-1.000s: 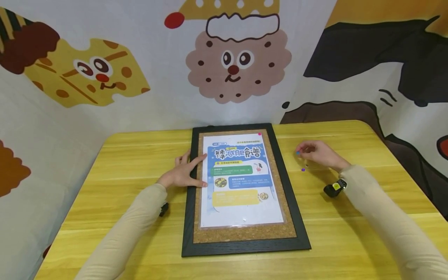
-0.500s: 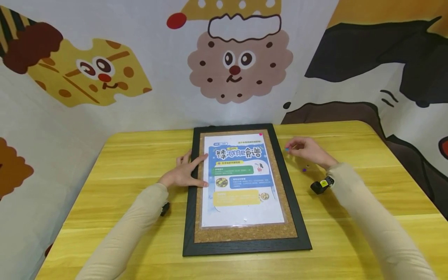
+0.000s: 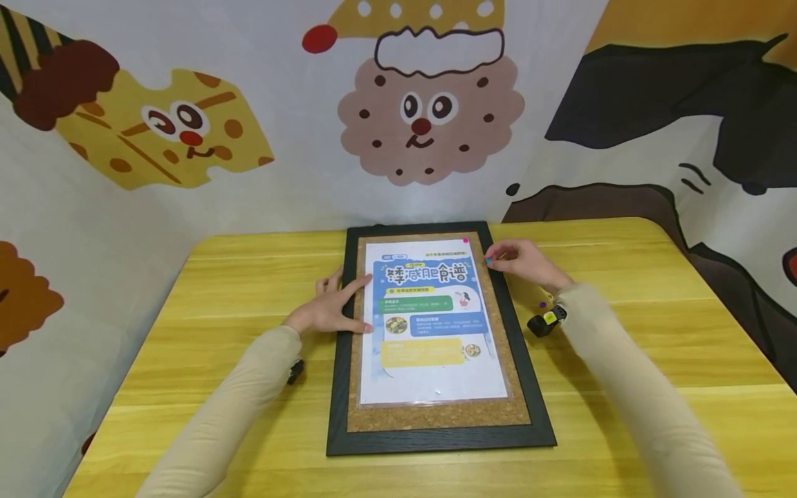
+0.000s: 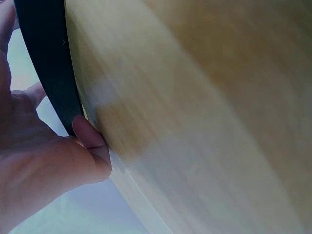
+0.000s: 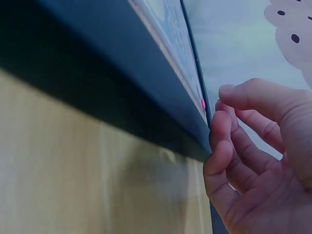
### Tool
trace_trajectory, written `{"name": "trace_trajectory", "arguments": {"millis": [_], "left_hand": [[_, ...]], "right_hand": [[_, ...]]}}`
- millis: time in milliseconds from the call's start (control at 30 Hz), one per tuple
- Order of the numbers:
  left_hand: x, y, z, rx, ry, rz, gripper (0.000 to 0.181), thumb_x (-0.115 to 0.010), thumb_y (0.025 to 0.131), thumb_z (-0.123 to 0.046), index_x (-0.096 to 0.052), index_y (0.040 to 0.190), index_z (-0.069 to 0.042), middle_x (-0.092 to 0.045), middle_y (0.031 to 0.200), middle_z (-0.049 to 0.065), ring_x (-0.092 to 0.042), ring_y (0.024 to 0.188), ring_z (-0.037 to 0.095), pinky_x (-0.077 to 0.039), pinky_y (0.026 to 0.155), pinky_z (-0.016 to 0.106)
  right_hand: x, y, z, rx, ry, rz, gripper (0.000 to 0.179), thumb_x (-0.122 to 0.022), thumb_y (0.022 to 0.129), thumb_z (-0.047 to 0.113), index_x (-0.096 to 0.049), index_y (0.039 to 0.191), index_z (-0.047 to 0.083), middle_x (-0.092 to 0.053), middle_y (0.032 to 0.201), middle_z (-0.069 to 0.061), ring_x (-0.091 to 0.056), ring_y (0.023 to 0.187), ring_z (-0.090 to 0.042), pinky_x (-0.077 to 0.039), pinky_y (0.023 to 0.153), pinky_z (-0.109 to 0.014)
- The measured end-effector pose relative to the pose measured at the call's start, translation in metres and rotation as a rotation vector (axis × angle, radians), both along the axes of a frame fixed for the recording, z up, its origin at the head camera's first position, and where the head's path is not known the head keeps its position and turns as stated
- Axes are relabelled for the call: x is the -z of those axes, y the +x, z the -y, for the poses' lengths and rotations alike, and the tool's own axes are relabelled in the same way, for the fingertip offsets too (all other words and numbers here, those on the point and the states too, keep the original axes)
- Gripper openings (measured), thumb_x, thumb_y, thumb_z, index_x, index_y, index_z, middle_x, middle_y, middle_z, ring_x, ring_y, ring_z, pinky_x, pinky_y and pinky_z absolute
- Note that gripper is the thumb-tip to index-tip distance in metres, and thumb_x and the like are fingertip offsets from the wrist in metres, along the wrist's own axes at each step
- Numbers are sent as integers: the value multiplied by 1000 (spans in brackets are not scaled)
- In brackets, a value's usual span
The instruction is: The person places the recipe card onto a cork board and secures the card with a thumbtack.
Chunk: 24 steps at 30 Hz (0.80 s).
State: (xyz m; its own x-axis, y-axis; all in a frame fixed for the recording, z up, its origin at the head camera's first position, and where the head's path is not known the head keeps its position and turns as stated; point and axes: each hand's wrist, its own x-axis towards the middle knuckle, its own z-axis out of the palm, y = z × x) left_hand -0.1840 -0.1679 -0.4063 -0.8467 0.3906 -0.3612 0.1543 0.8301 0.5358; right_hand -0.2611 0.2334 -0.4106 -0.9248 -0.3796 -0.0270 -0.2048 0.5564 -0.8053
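A black-framed cork board point(image 3: 436, 417) lies on the table with a printed poster sheet point(image 3: 429, 380) on it. One pink pushpin point(image 3: 465, 241) sits at the sheet's top right corner. My left hand point(image 3: 326, 309) rests across the board's left edge, thumb and index finger spread onto the sheet's margin; in the left wrist view its little finger touches the frame's side point(image 4: 48, 53). My right hand point(image 3: 526, 263) pinches a small blue pushpin point(image 3: 488, 260) over the frame's upper right edge. Fingers mostly hide that pin in the right wrist view.
A purple pushpin point(image 3: 542, 304) lies on the wooden table point(image 3: 654, 311) near my right wrist, with another tiny pin partly hidden beside it. A wall covering with cartoon food point(image 3: 429, 124) rises directly behind the table.
My right hand has moved left with the blue pushpin, from the table beside the board to over the frame's right edge. My left hand stays in place.
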Motion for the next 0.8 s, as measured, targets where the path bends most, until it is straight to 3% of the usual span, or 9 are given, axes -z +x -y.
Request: {"name": "trace_trajectory", "arguments": {"millis": [233,800], "left_hand": [[1,0,1,4,9,-2,105,-78,76,-50,-15,157,-26,16,155,24,2,133,46,-24,97,71],[1,-1,1,5,14,-4,104,-77,77,-50,-15,157,-25,16,155,26,2,133,46,-24,97,71]], "right_hand": [[1,-6,14,1,-19,23,20,-64,92,10,-64,108,-2,-60,105,-17,-50,93,-30,-41,82,-39],[-5,-26,51,4,-42,58,23,-67,91,12,-65,110,-1,-59,108,-16,-49,96,-29,-41,83,-38]]}}
